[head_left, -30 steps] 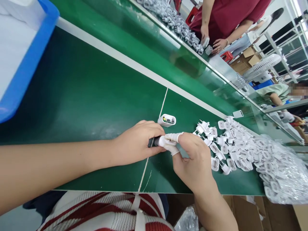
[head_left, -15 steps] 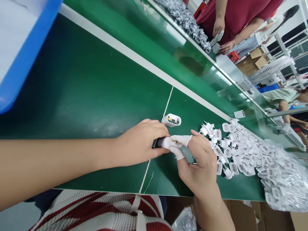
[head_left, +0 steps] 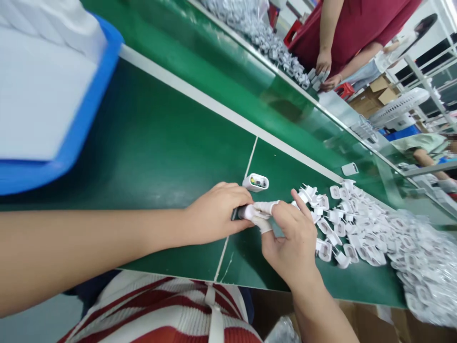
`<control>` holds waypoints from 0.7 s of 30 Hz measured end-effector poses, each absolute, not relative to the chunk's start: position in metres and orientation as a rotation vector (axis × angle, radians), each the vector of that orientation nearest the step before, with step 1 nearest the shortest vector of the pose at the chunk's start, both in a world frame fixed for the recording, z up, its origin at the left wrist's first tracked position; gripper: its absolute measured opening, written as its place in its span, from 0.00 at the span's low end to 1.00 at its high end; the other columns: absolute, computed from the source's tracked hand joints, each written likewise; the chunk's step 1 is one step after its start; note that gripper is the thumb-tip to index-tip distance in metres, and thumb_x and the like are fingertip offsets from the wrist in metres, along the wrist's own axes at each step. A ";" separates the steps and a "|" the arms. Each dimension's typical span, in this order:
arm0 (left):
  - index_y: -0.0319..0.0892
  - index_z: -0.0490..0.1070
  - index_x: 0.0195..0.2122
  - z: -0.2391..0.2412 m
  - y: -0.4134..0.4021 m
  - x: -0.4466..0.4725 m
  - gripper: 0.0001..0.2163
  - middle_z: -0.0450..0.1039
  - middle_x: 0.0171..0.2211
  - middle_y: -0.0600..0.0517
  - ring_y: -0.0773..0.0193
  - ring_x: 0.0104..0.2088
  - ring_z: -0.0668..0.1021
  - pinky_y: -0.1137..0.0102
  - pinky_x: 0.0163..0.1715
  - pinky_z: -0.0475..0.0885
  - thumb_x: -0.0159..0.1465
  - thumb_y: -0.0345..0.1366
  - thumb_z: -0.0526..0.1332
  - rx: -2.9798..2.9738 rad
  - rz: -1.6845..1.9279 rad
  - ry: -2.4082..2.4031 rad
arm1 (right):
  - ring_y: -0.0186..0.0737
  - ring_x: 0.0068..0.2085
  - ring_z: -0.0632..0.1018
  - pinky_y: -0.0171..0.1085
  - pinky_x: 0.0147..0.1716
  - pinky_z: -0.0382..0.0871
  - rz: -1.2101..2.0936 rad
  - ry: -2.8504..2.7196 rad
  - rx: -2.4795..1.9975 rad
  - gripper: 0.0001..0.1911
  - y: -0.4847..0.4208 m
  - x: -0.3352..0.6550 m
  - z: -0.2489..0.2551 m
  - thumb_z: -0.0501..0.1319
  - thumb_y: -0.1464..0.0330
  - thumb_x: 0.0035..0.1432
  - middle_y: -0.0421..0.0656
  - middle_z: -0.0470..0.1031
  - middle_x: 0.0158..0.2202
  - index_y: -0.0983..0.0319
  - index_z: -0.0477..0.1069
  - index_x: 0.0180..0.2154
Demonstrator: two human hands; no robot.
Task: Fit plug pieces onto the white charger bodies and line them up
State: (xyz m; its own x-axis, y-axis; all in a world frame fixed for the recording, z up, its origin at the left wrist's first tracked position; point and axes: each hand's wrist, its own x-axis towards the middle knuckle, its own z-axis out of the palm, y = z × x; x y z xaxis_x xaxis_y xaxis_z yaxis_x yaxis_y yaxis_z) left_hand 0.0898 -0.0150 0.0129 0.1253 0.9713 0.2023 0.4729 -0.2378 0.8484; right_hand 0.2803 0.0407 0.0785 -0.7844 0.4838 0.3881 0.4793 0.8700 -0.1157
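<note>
My left hand (head_left: 224,209) is wrapped around a small black piece (head_left: 235,213), mostly hidden by the fingers. Out of its right side shows a white plastic charger part (head_left: 247,212). White finger cots cover the thumb and forefinger of my right hand (head_left: 291,233), which pinch this white part; its exact shape is hidden. Just beyond my left fingers lies a white charger housing (head_left: 256,182), its open end showing a circuit board inside. Right of my right hand spreads a heap of white plug covers with prongs (head_left: 342,228).
A blue tray (head_left: 82,109) with white contents is at the upper left. A plastic bag (head_left: 428,271) of white parts lies at the right. Another white housing (head_left: 350,169) sits by the glassy divider. Across it, a co-worker in red (head_left: 353,33) handles similar parts.
The view has shifted, so more of the blue tray shows. Both hands stay together on the same parts. Across the divider, the co-worker's hands have come closer together.
</note>
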 end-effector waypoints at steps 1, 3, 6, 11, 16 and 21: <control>0.44 0.77 0.50 0.016 -0.014 0.092 0.12 0.82 0.49 0.49 0.50 0.52 0.79 0.55 0.55 0.68 0.66 0.37 0.70 1.789 1.026 1.421 | 0.39 0.29 0.76 0.56 0.67 0.68 0.042 -2.598 -0.672 0.08 0.043 0.283 0.075 0.59 0.76 0.60 0.36 0.74 0.28 0.56 0.68 0.37; 0.43 0.76 0.52 0.026 -0.014 0.093 0.15 0.82 0.49 0.48 0.51 0.50 0.81 0.57 0.53 0.71 0.65 0.37 0.71 1.811 0.990 1.443 | 0.41 0.31 0.80 0.60 0.65 0.69 0.121 -2.516 -0.612 0.11 0.048 0.286 0.070 0.60 0.72 0.63 0.37 0.79 0.32 0.55 0.73 0.46; 0.41 0.79 0.50 0.049 -0.021 0.082 0.13 0.83 0.46 0.47 0.52 0.47 0.82 0.61 0.50 0.74 0.66 0.38 0.72 1.934 0.861 1.429 | 0.48 0.37 0.85 0.58 0.58 0.75 0.336 -2.377 -0.740 0.28 0.053 0.289 0.065 0.66 0.62 0.64 0.41 0.84 0.39 0.54 0.69 0.64; 0.46 0.80 0.51 0.100 -0.066 0.020 0.15 0.84 0.48 0.51 0.55 0.49 0.84 0.63 0.50 0.77 0.65 0.43 0.73 1.700 1.069 1.588 | 0.56 0.47 0.85 0.53 0.53 0.76 0.488 -2.101 -0.973 0.25 0.053 0.298 0.071 0.66 0.51 0.64 0.45 0.85 0.46 0.50 0.75 0.60; 0.43 0.74 0.49 0.129 -0.114 -0.107 0.20 0.81 0.47 0.57 0.62 0.46 0.80 0.64 0.51 0.76 0.64 0.50 0.72 1.025 1.669 2.364 | 0.53 0.43 0.85 0.48 0.44 0.80 0.380 -2.218 -0.960 0.19 0.059 0.302 0.075 0.63 0.50 0.65 0.44 0.85 0.43 0.51 0.79 0.52; 0.38 0.67 0.45 0.123 -0.137 -0.215 0.18 0.70 0.38 0.63 0.68 0.46 0.71 0.67 0.53 0.70 0.68 0.49 0.65 0.368 1.660 2.841 | 0.54 0.40 0.85 0.50 0.41 0.79 0.243 -2.177 -0.998 0.16 0.073 0.301 0.073 0.63 0.53 0.64 0.45 0.85 0.41 0.51 0.79 0.49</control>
